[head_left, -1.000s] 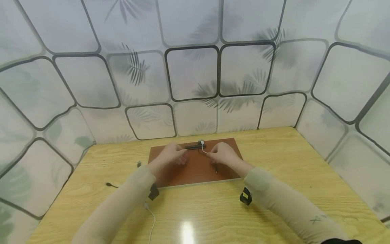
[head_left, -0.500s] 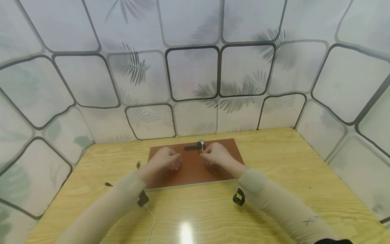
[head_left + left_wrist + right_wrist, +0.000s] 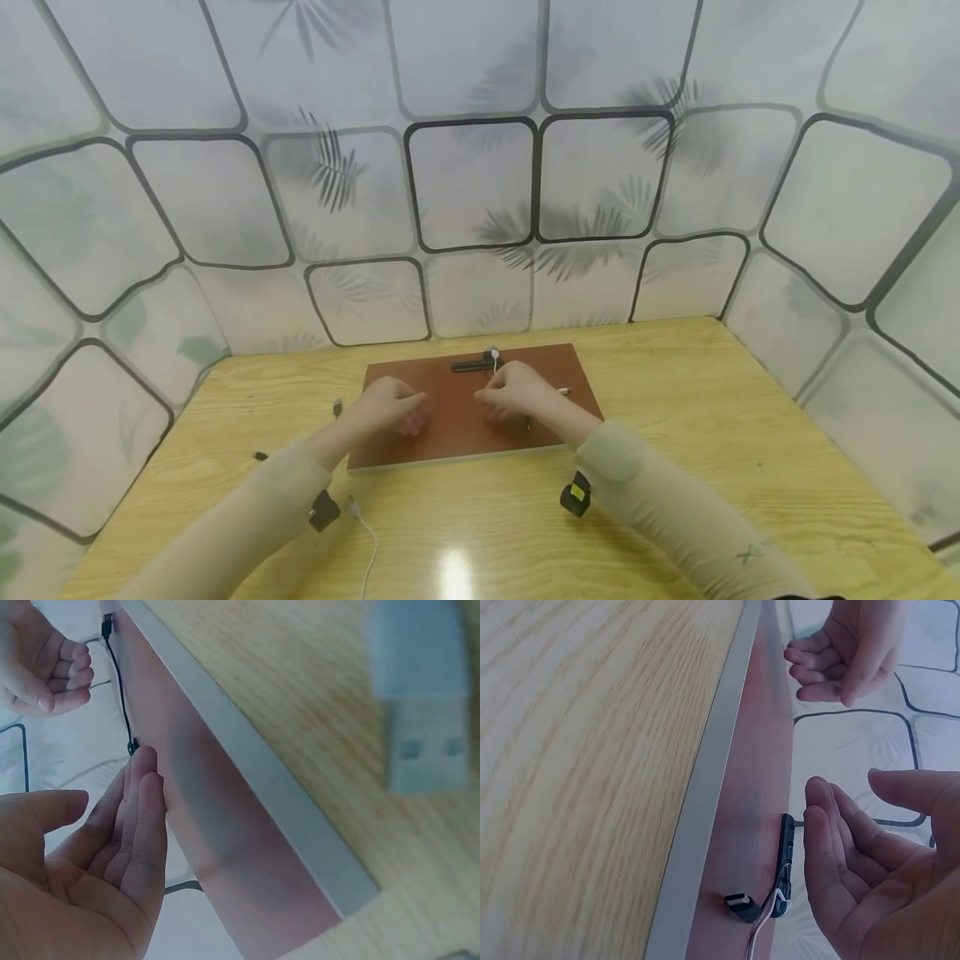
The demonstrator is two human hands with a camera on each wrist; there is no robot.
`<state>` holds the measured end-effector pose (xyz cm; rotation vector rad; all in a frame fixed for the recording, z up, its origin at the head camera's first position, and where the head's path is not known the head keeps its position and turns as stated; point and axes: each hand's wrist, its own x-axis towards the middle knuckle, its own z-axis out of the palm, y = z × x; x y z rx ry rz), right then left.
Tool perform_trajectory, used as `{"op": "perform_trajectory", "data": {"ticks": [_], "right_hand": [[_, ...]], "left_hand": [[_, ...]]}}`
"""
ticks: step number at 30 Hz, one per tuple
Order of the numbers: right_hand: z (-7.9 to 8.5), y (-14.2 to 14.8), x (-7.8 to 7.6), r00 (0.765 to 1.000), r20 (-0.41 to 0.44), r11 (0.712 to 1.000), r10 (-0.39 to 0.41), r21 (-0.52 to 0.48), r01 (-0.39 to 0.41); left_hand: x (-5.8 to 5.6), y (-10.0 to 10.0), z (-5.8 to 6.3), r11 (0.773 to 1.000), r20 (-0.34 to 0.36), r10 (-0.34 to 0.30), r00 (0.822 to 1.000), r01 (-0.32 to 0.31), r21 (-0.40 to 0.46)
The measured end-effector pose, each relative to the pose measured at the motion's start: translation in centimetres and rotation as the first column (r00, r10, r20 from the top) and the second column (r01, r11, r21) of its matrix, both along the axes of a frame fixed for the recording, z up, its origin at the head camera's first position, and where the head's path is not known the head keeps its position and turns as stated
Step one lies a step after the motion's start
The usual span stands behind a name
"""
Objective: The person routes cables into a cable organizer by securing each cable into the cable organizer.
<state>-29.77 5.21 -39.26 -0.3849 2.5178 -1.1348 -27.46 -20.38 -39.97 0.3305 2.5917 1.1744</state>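
Observation:
My left hand (image 3: 392, 407) hovers over the left part of a red-brown board (image 3: 450, 425). Its fingers are loosely bent with the thumb apart, and nothing is in them. To its right, my right hand (image 3: 513, 390) is also relaxed and holds nothing, as the gap between thumb and fingers in the right wrist view shows. Behind it, at the board's back edge, lies a black strip (image 3: 468, 366) with a white cable (image 3: 495, 362) at its right end. A black cable (image 3: 120, 686) with a plug lies on the board; its black connector (image 3: 741, 901) shows in the right wrist view.
Left of the board lie a grey USB plug (image 3: 337, 407) and a small black plug (image 3: 260, 456). A white USB cable (image 3: 367, 542) runs towards me near the front. A white plug end (image 3: 564, 391) shows beyond my right wrist. Patterned fabric (image 3: 480, 183) hangs behind the table.
My right hand has let go of the white cable and moved left and nearer to me. My left hand has drawn back from the black strip, leftward and towards me.

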Motion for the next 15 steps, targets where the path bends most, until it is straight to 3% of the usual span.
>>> {"op": "perform_trajectory", "data": {"ticks": [9,15], "right_hand": [[0.2,-0.5,0.8,0.999,0.038,0.997,0.021,-0.07,-0.019],[0.2,-1.0,1.3,0.997,0.051,0.991,0.05,-0.128,-0.043]], "left_hand": [[2.2,-1.3,0.2,1.0,0.026,0.002,1.0,-0.003,0.014],[3.3,-2.3,0.1,0.997,0.097,0.007,0.995,-0.015,0.081]]}}
